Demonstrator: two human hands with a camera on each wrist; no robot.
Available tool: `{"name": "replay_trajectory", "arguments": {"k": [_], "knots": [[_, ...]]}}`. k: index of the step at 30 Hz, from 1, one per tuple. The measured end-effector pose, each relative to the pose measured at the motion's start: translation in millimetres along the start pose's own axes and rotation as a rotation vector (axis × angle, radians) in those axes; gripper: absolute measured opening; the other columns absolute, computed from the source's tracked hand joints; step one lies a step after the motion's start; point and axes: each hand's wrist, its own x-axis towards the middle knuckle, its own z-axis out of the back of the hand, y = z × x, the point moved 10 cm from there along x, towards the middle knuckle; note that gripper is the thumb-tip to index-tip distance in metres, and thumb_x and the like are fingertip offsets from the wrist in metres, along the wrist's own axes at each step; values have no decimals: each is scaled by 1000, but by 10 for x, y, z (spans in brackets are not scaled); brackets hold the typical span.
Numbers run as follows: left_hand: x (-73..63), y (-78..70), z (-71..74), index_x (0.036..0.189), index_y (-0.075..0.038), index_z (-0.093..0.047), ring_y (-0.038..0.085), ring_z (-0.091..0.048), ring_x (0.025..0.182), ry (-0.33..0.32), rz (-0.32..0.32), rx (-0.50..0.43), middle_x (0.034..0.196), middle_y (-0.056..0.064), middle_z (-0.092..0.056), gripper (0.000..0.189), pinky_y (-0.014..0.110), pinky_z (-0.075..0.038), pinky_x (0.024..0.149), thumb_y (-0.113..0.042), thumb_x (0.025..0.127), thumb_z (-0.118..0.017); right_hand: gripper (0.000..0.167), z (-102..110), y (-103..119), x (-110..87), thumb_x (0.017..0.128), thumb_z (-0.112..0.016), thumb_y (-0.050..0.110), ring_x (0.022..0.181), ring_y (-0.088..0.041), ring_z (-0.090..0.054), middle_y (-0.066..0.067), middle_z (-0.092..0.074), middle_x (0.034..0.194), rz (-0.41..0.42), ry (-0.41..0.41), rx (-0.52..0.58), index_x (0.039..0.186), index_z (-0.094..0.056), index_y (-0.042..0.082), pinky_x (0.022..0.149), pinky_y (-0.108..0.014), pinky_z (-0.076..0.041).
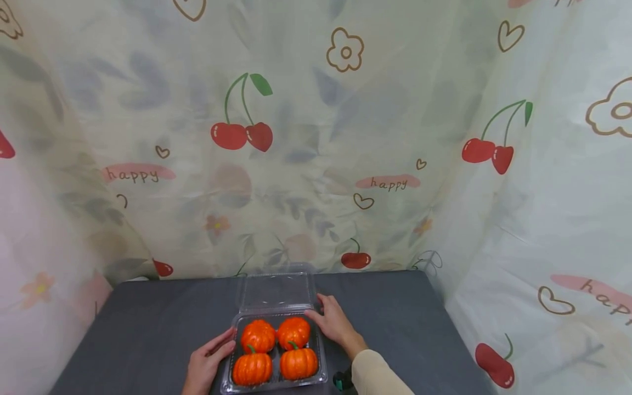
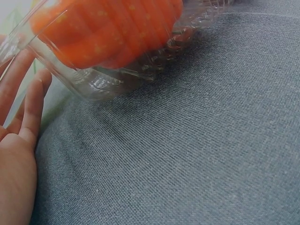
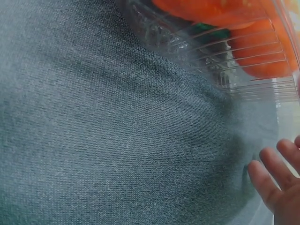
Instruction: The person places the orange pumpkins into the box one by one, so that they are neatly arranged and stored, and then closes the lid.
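A clear plastic clamshell box (image 1: 323, 366) sits on the dark table with its lid (image 1: 278, 291) raised back. Inside are orange pumpkins, two at the rear, among them one at the rear left (image 1: 258, 336), and two in front with green stems, such as the front right one (image 1: 298, 363). My left hand (image 1: 209, 356) is at the box's left side, fingertips right at the rim; in the left wrist view its fingers (image 2: 33, 110) extend along the clear wall. My right hand (image 1: 337, 321) is at the rear right corner by the hinge, its fingers (image 3: 265, 180) loosely extended in the right wrist view.
A dark grey cloth covers the table (image 1: 395, 323). Behind and on both sides hangs a pale printed curtain (image 1: 296, 219) with cherries and hearts. A small dark object with a green part (image 1: 339, 381) lies by the right forearm, partly hidden by the sleeve (image 1: 377, 376).
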Motion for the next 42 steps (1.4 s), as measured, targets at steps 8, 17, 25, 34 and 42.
{"name": "replay_trajectory", "arguments": {"k": [8, 17, 25, 34, 42], "knots": [[13, 9, 15, 136, -10, -66, -3, -72, 100, -6, 8, 4, 127, 3, -73, 61, 21, -60, 84, -36, 84, -85, 74, 4, 37, 4, 96, -68, 46, 111, -27, -63, -16, -59, 132, 5, -4, -8, 149, -46, -2, 99, -49, -54], [20, 16, 19, 136, -11, -67, 2, -71, 108, 2, 5, 53, 130, 5, -71, 58, 27, -60, 89, -36, 85, -83, 75, 14, 58, -23, 95, -70, 45, 109, -24, -63, -13, -59, 130, 1, -26, -38, 149, -46, -1, 96, -46, -56], [22, 25, 33, 136, -13, -67, -8, -69, 98, 4, 7, 53, 129, 2, -72, 59, 23, -59, 87, -37, 85, -83, 71, 15, 83, -29, 95, -71, 40, 107, -25, -64, -13, -61, 127, 33, -73, -36, 148, -47, -2, 98, -47, -55], [24, -2, 52, 135, -14, -67, -3, -69, 106, 0, 1, 87, 129, 1, -72, 60, 26, -58, 92, -41, 84, -83, 66, 3, 120, -24, 96, -71, 31, 105, -27, -67, -15, -63, 124, 48, -93, 17, 146, -46, -5, 97, -48, -56], [9, 14, 33, 137, -14, -66, -8, -68, 100, -7, 5, 75, 130, 1, -72, 65, 26, -58, 92, -45, 82, -84, 64, 30, 117, -22, 95, -73, 24, 101, -26, -69, -16, -64, 124, 52, -122, 81, 144, -45, -5, 93, -45, -58]]}}
